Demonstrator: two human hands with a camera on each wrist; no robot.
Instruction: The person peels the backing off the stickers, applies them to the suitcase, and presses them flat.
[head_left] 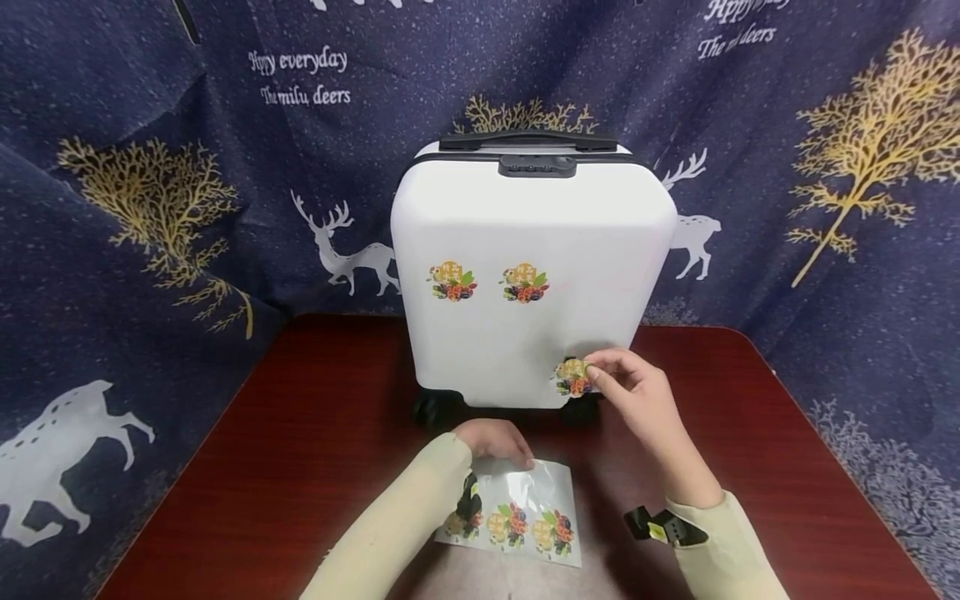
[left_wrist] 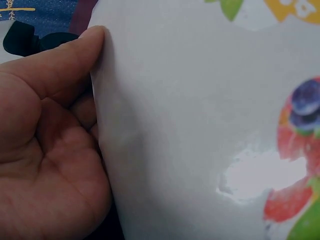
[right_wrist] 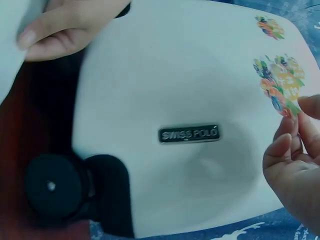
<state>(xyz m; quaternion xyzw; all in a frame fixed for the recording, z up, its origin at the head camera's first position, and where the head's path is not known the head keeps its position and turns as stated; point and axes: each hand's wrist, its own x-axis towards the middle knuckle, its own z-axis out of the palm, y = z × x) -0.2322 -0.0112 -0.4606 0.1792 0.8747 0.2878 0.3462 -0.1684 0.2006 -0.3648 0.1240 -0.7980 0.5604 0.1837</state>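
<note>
A fruit sticker is pinched by its edge between the thumb and fingers of my right hand, in front of the lower right of a white suitcase. In the right wrist view that sticker is close to the suitcase shell; whether it touches, I cannot tell. Two matching stickers, a left one and a right one, lie flat on the suitcase front. My left hand pinches the edge of a glossy sticker sheet, thumb in front and fingers behind. Several fruit stickers remain on the sheet.
The suitcase stands upright on black wheels on a dark red table. It has a black top handle, a combination lock and a SWISS POLO badge. A blue patterned cloth hangs behind.
</note>
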